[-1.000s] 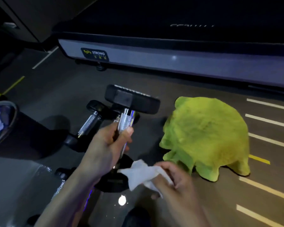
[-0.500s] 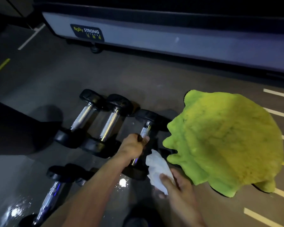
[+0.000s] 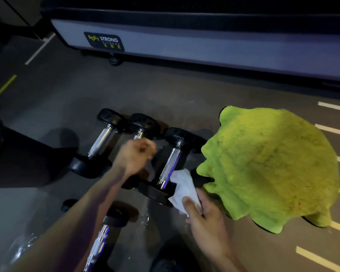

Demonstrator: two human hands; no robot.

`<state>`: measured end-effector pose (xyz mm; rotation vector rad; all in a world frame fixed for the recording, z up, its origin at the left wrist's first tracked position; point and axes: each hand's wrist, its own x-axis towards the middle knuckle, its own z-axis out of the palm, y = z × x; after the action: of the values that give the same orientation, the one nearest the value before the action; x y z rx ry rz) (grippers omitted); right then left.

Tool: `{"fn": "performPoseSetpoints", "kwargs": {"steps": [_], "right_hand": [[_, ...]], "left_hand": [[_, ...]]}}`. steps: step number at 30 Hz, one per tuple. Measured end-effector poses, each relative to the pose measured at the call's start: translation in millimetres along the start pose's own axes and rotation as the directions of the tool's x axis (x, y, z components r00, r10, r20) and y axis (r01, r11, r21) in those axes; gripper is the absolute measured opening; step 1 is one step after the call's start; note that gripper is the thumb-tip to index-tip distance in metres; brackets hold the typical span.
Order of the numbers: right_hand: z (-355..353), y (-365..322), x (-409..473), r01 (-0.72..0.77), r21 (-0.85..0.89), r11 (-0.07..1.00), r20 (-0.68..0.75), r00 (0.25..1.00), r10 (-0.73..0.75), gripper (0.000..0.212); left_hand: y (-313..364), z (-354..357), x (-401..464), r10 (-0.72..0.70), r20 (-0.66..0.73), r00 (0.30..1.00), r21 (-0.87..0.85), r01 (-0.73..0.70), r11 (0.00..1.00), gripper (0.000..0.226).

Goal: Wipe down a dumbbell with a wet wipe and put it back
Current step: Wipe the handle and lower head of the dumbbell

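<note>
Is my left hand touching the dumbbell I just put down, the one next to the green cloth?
Apart. In the head view the left hand is curled beside the dumbbell, with dark floor showing between knuckles and handle.

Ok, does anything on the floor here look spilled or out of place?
Yes. The floor shows wet, glinting droplets between the dumbbell by the wet wipe and the nearer dumbbell. The three dumbbells in the row lie neatly side by side.
</note>
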<state>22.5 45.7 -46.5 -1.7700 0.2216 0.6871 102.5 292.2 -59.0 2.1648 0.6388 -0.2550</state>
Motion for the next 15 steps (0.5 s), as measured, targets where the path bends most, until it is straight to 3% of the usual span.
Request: {"fn": "performPoseSetpoints", "kwargs": {"steps": [2, 4, 10, 15], "right_hand": [[2, -5, -4, 0.031, -0.026, 0.999, 0.022, 0.999, -0.031, 0.026], [2, -8, -7, 0.059, -0.053, 0.997, 0.044, 0.997, -0.057, 0.023], [-4, -11, 2, 0.067, -0.15, 0.986, 0.037, 0.997, -0.062, 0.011], [-6, -17, 5, 0.089, -0.152, 0.984, 0.079, 0.994, -0.077, 0.01]], "left_hand": [[2, -24, 7, -0.022, -0.185, 0.983, 0.066, 0.035, 0.997, 0.016], [4, -38, 16, -0.086, -0.235, 0.968, 0.204, 0.136, 0.97, 0.013], [-24, -23, 59, -0.246, -0.05, 0.968, 0.349, 0.248, 0.904, 0.034], [-53, -6, 74, -0.243, -0.039, 0.969, 0.153, 0.246, 0.957, 0.02]]}}
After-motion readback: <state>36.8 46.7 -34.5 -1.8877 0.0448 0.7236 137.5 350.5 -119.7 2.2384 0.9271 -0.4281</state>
